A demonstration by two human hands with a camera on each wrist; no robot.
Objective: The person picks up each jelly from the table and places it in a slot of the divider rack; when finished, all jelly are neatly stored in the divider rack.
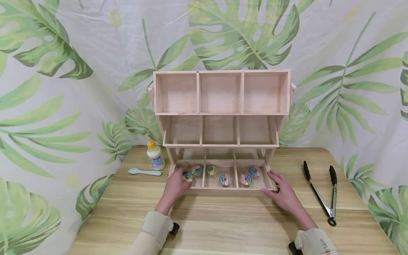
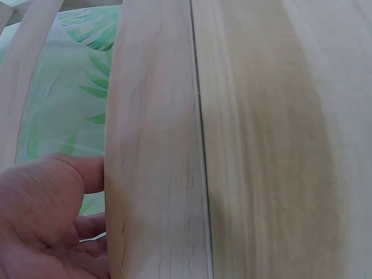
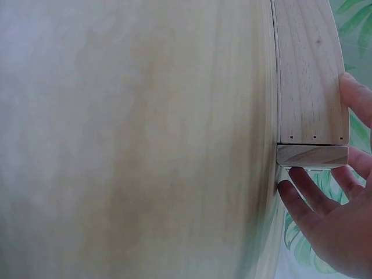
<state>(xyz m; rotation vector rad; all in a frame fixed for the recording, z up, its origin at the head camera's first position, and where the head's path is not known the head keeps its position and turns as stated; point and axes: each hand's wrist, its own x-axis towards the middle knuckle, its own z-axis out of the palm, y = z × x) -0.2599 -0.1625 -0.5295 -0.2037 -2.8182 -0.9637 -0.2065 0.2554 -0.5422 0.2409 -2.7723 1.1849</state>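
A wooden tiered storage box (image 1: pixel 220 114) stands on the table, its rows split into three compartments each. In the lowest tray (image 1: pixel 223 192) lie several small sealed cups with printed lids, among them one at the left (image 1: pixel 196 170) and one at the right (image 1: pixel 245 179). My left hand (image 1: pixel 175 185) holds the tray's front left corner, close to a cup (image 1: pixel 187 177); its thumb meets the rim in the left wrist view. Around the front right corner, my right hand (image 1: pixel 283 191) grips with thumb at the front and fingers along the side.
Left of the box stand a glue bottle (image 1: pixel 155 156) with a yellow cap and, lying beside it, a light blue spoon (image 1: pixel 145 172). Black-tipped metal tongs (image 1: pixel 322 198) lie spread on the right of the wooden table (image 1: pixel 220 223). A leaf-print cloth (image 1: pixel 95 53) hangs behind.
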